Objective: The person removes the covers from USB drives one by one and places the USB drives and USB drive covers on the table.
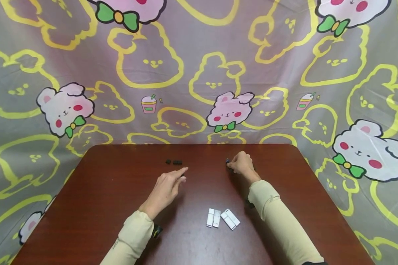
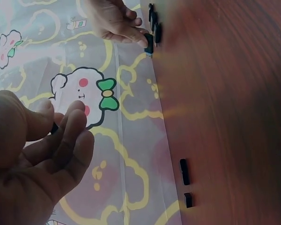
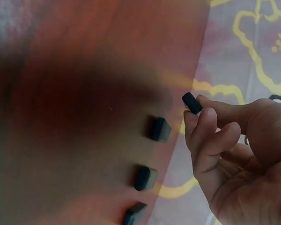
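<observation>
A rounded black block (image 3: 192, 103) is pinched far right by the right hand (image 1: 243, 163); a dark piece (image 2: 55, 128) by the left hand (image 1: 164, 188).

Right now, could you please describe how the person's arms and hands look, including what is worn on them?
The left hand and right hand wear no gloves. The left sleeve and right sleeve are plain pale beige, puffed near the wrists. A black object with a yellowish mark shows beneath the left cuff; a dark shape shows beneath the right.
</observation>
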